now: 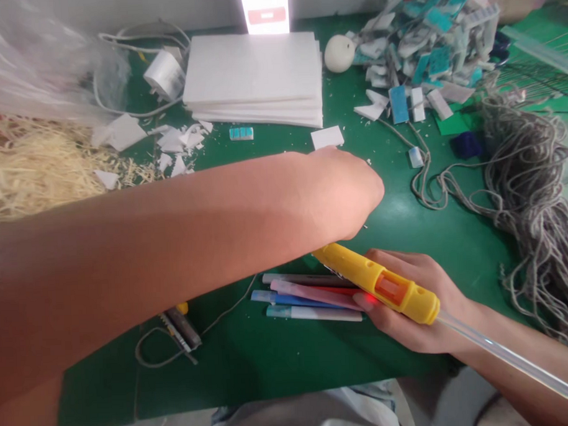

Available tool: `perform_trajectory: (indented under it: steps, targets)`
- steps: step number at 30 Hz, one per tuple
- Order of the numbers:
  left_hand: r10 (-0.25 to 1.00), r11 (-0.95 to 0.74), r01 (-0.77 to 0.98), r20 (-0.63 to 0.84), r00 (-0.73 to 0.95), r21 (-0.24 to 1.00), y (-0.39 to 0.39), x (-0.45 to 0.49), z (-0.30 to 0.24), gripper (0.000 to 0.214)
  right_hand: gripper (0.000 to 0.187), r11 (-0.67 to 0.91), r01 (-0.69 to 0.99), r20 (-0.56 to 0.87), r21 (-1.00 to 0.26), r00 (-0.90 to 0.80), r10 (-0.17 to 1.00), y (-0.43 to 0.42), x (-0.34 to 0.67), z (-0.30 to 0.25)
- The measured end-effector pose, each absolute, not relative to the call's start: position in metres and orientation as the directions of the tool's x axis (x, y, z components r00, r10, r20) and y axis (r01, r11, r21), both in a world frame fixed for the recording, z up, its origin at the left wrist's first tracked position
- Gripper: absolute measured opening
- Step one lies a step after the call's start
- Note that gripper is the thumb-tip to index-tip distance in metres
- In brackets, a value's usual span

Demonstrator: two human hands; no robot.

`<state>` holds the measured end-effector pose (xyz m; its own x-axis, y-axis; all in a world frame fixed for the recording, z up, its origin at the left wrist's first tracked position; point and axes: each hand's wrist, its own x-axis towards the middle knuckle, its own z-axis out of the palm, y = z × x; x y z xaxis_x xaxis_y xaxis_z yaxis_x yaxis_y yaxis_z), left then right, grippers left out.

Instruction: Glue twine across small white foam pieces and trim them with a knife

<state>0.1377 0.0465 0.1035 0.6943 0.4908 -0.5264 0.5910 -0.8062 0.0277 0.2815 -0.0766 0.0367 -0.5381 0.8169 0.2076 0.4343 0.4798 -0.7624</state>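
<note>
My right hand (415,301) grips a yellow glue gun (379,284) with a clear glue stick (508,357) trailing from its back, nozzle pointing up-left. My left hand (346,189) reaches across above the gun's tip, its back toward me. The fingers curl downward out of sight, so what they hold is hidden. Several coloured pens (310,296) lie on the green table (279,356) just under the gun.
A stack of white foam boards (254,77) lies at the back, a white ball (338,52) beside it. A heap of white and teal scraps (427,40) sits back right, grey twine (529,179) at right, straw (35,166) at left. A utility knife (182,328) lies near the front.
</note>
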Motion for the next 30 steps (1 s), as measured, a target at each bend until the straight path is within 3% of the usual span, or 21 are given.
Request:
perform_trajectory:
  steps: [5, 9, 12, 15, 17, 20, 25, 30]
  targets:
    - [0.48, -0.813, 0.581, -0.515, 0.71, 0.044, 0.046, 0.144, 0.104, 0.041, 0.016, 0.481, 0.434, 0.226, -0.761, -0.519, 0.825, -0.074, 0.28, 0.04]
    - [0.49, -0.793, 0.601, -0.482, 0.726, 0.099, 0.047, 0.144, 0.107, 0.033, 0.02, 0.5, 0.451, 0.233, -0.739, -0.526, 0.818, -0.074, 0.279, 0.038]
    - [0.544, -0.771, 0.622, -0.368, 0.754, 0.136, 0.051, 0.136, 0.113, 0.029, 0.022, 0.501, 0.449, 0.231, -0.74, -0.53, 0.816, -0.076, 0.28, 0.037]
    - [0.651, -0.717, 0.69, -0.259, 0.713, 0.099, 0.057, 0.116, 0.115, 0.034, 0.022, 0.482, 0.44, 0.242, -0.758, -0.496, 0.834, -0.079, 0.281, 0.032]
    - [0.72, -0.644, 0.765, -0.314, 0.619, 0.032, 0.058, 0.096, 0.112, 0.038, 0.022, 0.474, 0.431, 0.259, -0.768, -0.467, 0.846, -0.082, 0.281, 0.027]
    - [0.741, -0.594, 0.803, -0.356, 0.57, 0.048, 0.051, 0.06, 0.098, 0.049, 0.022, 0.453, 0.431, 0.24, -0.781, -0.462, 0.854, -0.085, 0.283, 0.024]
    - [0.701, -0.626, 0.772, -0.355, 0.619, 0.11, 0.025, 0.025, 0.073, 0.072, 0.022, 0.433, 0.464, 0.214, -0.773, -0.451, 0.866, -0.086, 0.284, 0.025]
    - [0.709, -0.627, 0.768, -0.311, 0.633, 0.132, 0.016, 0.032, 0.064, 0.073, 0.022, 0.445, 0.463, 0.235, -0.766, -0.443, 0.865, -0.086, 0.283, 0.024]
